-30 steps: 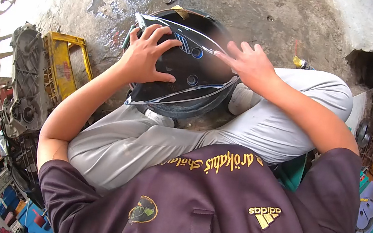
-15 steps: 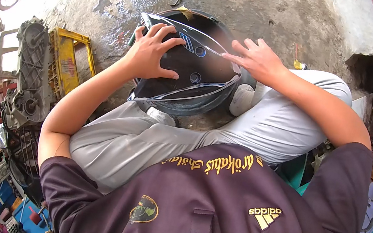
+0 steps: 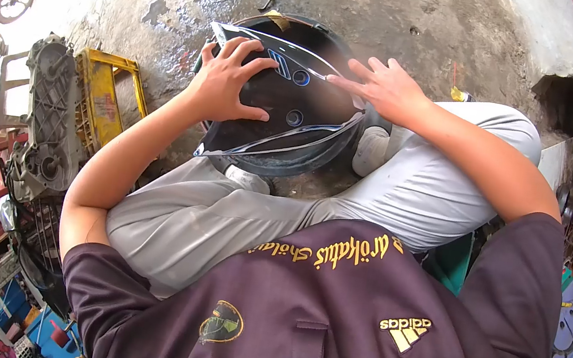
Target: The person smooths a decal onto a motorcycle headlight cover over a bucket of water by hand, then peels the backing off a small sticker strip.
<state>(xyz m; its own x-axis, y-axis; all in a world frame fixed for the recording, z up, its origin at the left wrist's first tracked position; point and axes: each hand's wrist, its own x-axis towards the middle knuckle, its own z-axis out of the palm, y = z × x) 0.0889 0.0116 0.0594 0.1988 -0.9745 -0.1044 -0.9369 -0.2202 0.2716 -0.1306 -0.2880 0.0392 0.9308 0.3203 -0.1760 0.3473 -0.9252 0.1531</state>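
Observation:
A glossy black plastic panel with pale, shiny edging lies tilted over a round black basin. It has two blue-ringed round holes and a striped mark. My left hand grips the panel's left part, its thumb and fingers splayed across the surface and the outer fingers at the upper left edge. At the panel's right end, my right hand has its fingers stretched apart. Its index fingertip is at the upper right edge; a blur there hides whether it touches. The underside of the panel is hidden.
My bent legs flank the basin on the concrete floor. To the left stand a grey metal engine casing and a yellow crate. A concrete block and cluttered parts are at the right.
The panel and both hands have shifted slightly to the left in view. My left hand keeps its hold, and my right fingers remain spread by the panel's right end.

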